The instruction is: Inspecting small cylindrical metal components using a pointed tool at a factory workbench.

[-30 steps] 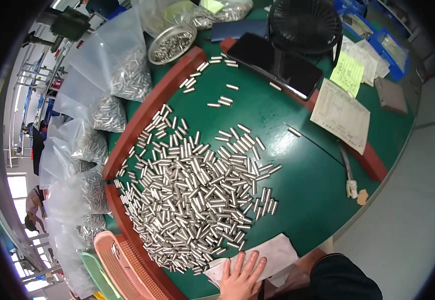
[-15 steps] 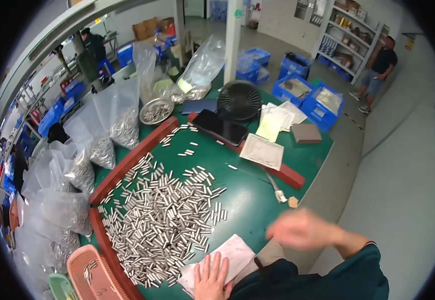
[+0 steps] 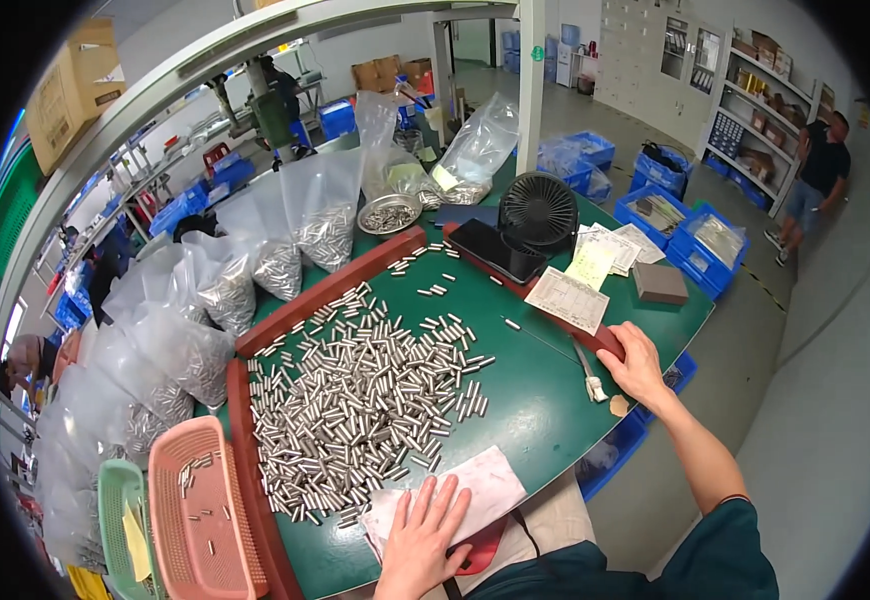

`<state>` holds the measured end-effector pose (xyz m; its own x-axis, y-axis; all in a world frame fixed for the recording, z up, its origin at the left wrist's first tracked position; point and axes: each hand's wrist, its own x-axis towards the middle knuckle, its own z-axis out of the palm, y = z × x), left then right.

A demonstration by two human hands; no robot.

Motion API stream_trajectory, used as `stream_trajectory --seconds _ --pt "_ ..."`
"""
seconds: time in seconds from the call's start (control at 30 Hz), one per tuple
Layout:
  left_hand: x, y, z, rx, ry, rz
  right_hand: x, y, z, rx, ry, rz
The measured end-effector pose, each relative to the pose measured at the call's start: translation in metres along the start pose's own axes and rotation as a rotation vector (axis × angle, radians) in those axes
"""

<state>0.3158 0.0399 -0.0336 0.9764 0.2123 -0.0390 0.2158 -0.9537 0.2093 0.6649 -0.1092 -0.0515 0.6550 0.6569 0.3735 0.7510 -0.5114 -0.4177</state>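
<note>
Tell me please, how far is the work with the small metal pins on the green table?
Done, it seems: clear bags behind the red rail already hold pins, and a few lie in the pink basket. In hand: nothing is gripped; the left hand lies flat on a white paper, the right hand rests on the table edge. Left: a big heap of loose pins covers the green table.

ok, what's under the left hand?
The left hand lies flat on a pale paper sheet on the green table, beside the heap of metal pins. A red thing shows at the sheet's near edge. Anything beneath the palm is hidden.
</note>
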Motion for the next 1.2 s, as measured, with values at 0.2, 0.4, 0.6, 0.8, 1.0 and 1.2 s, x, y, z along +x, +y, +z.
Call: stream_trajectory --seconds 0.2,0.4,0.6,0.8,1.0,1.2 --pt "-0.001 -0.002 0.005 -0.011 0.015 0.009 0.015 -0.003 0.008 0.051 0.002 -0.069" --pt "-0.004 -0.002 0.004 -0.058 0.015 0.003 0.015 -0.008 0.005 0.093 -0.066 -0.104" --pt "-0.002 -0.003 0.004 -0.063 0.012 0.008 0.012 -0.009 0.005 0.102 -0.058 -0.123" --pt "-0.002 -0.003 0.005 -0.084 0.02 0.008 0.011 -0.012 -0.004 -0.008 -0.136 -0.06" --pt "-0.004 -0.001 0.005 -0.074 0.024 0.019 0.0 -0.03 -0.034 -0.086 -0.039 -0.009" --pt "-0.008 -0.002 0.006 -0.072 0.059 0.037 -0.006 -0.031 -0.028 0.015 0.027 -0.096"
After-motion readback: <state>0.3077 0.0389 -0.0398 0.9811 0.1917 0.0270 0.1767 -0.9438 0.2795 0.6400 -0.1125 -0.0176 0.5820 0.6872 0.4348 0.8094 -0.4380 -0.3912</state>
